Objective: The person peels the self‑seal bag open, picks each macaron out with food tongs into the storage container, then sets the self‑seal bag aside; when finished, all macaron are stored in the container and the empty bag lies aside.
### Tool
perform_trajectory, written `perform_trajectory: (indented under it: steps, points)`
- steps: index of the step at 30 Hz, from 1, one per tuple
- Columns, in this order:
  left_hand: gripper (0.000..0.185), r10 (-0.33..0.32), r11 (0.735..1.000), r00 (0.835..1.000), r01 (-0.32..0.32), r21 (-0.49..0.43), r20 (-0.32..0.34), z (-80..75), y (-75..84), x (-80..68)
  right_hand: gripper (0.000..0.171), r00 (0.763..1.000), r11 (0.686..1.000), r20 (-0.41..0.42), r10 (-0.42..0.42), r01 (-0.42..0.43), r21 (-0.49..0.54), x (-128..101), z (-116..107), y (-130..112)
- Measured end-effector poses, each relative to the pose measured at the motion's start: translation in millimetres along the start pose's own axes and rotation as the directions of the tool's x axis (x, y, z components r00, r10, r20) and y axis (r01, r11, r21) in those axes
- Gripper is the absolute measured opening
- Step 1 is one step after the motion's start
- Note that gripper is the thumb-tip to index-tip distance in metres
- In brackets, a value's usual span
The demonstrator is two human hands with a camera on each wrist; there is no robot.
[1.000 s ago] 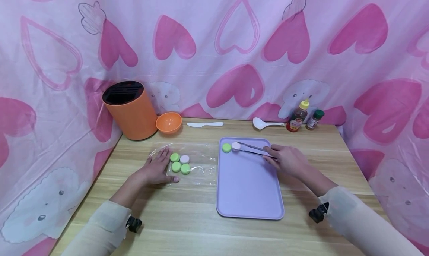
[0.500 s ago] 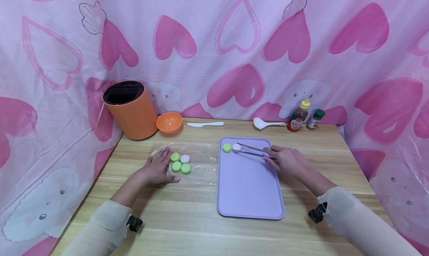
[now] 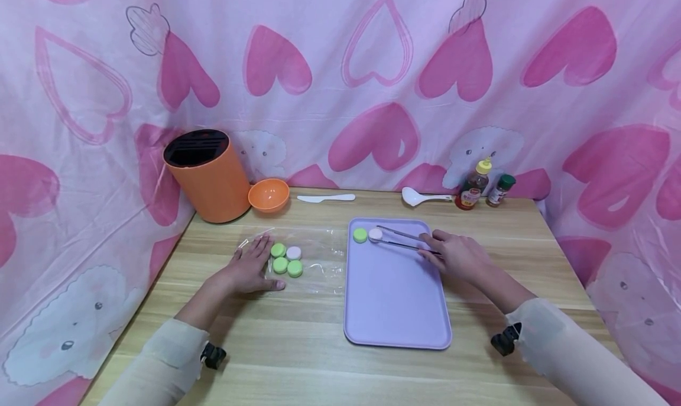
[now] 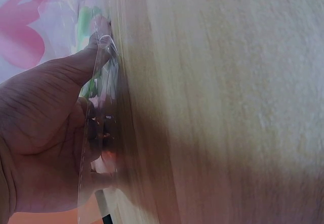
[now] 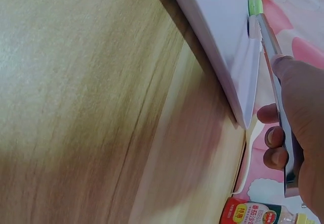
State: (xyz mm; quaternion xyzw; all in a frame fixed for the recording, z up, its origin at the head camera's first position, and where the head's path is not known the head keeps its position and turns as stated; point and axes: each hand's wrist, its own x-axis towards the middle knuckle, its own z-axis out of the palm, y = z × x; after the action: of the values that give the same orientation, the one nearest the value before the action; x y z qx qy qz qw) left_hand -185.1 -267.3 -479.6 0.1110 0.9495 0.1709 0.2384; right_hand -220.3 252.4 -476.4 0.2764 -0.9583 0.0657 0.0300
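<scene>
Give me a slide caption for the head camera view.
Right hand holds tongs at a white disc on the purple tray.

Tongs (image 3: pixel 399 239) around white cap (image 3: pixel 375 234)

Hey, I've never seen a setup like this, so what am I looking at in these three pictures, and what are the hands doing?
There is no machine: a person wears three cameras. The wide picture comes from the head, looking down at a wooden table. The other two come from the wrists, close beside each hand.

The left hand rests flat on a clear plastic sheet, beside four small round discs, three green and one pale. The right hand holds metal tweezers whose tips are at a pale disc next to a green disc on a lilac tray.

At the back stand an orange holder, an orange bowl, a white knife, a white spoon and two bottles.
</scene>
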Motion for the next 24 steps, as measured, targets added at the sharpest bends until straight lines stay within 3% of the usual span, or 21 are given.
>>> perform_trajectory:
  steps: [6, 12, 19, 24]
  points:
    - [0.128, 0.000, 1.000, 1.000, 0.000, 0.008, 0.001, 0.8, -1.8, -0.1, 0.054, 1.000, 1.000, -0.010, -0.007, 0.007, -0.012, 2, -5, -7]
    - [0.128, 0.000, 1.000, 1.000, 0.000, 0.019, -0.004, 1.8, -3.6, 0.6, 0.051, 0.992, 0.992, -0.057, -0.116, 0.114, -0.050, 13, -9, -25]
    - [0.128, -0.002, 1.000, 1.000, 0.002, 0.021, -0.003, 2.7, -4.7, 1.8, 0.046, 0.952, 0.958, -0.126, -0.279, 0.267, -0.103, 29, -5, -48]
    - [0.128, 0.000, 1.000, 1.000, 0.000, 0.019, -0.005, 2.6, -4.5, 1.3, 0.043, 0.931, 0.940, -0.140, -0.338, 0.326, -0.100, 39, 0, -65]
